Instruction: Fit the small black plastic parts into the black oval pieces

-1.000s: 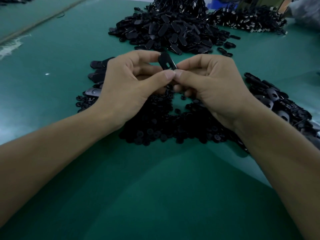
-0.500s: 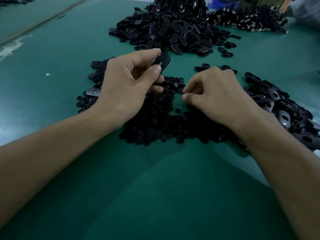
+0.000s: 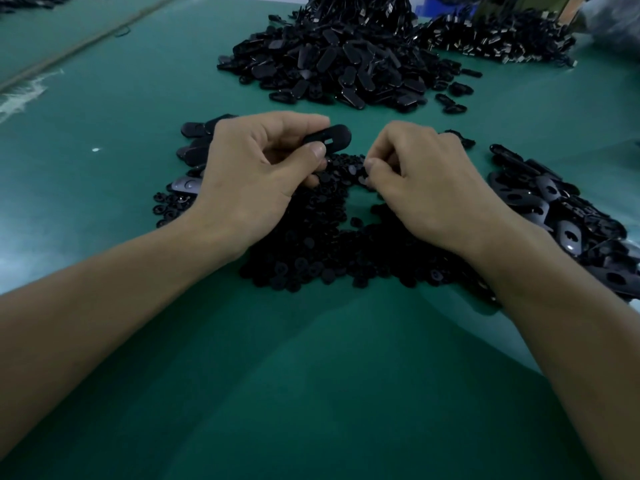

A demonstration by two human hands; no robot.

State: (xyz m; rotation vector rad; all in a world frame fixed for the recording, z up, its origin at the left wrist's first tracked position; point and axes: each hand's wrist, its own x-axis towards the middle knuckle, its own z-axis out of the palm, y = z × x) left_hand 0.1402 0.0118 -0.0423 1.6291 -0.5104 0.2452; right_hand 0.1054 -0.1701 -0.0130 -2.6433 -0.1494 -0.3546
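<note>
My left hand (image 3: 252, 181) pinches a black oval piece (image 3: 330, 137) between thumb and forefinger, holding it flat above the heap of small black plastic parts (image 3: 322, 237). The oval's slot faces me. My right hand (image 3: 426, 188) hovers over the same heap, fingers curled with thumb and forefinger tips together on a small part; the part itself is too dark to make out. Loose oval pieces (image 3: 554, 209) lie in a pile at the right, and a few more oval pieces (image 3: 195, 147) lie behind my left hand.
A green table mat (image 3: 311, 375) covers the table. A big mound of black oval pieces (image 3: 339, 64) stands at the back centre, with another pile of black parts with pale edges (image 3: 498, 39) at the back right. The near mat is bare.
My hands came apart. The left hand kept the oval piece and turned it flatter, while the right hand dropped to the heap of small parts and then shifted slightly towards the oval.
</note>
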